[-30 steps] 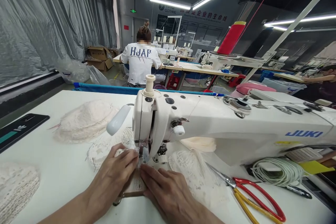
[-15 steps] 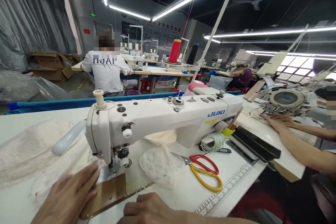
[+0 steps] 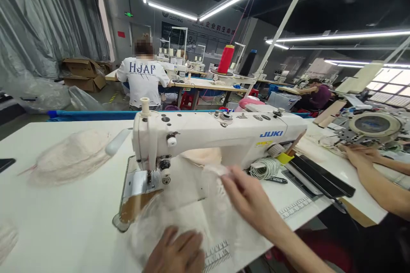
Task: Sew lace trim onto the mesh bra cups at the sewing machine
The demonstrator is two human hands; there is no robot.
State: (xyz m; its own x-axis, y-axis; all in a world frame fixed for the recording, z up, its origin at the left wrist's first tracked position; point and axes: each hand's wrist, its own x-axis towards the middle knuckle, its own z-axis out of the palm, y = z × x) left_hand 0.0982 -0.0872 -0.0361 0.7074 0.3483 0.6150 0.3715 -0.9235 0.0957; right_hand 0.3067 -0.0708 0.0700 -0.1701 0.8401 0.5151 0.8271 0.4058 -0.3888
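A white JUKI sewing machine (image 3: 205, 136) stands on the white table (image 3: 64, 213). A blurred piece of white lace fabric (image 3: 192, 217) lies in front of it, right of the needle plate (image 3: 137, 183). My right hand (image 3: 246, 196) pinches the fabric's upper edge and lifts it near the machine's arm. My left hand (image 3: 174, 251) sits low at the table's front edge, fingers curled on the same fabric. The fabric and my hands hide the red and yellow scissors.
A heap of cream lace (image 3: 70, 158) lies left of the machine. A coil of white cord (image 3: 264, 166) and a pen (image 3: 277, 180) sit under the machine's arm. A co-worker's hands (image 3: 361, 155) work at the right. A person in a white shirt (image 3: 142, 81) sits behind.
Both my hands left the needle area. The right hand moved right and picked up the lace fabric, the left drew back to the table's front edge. The view swung right.
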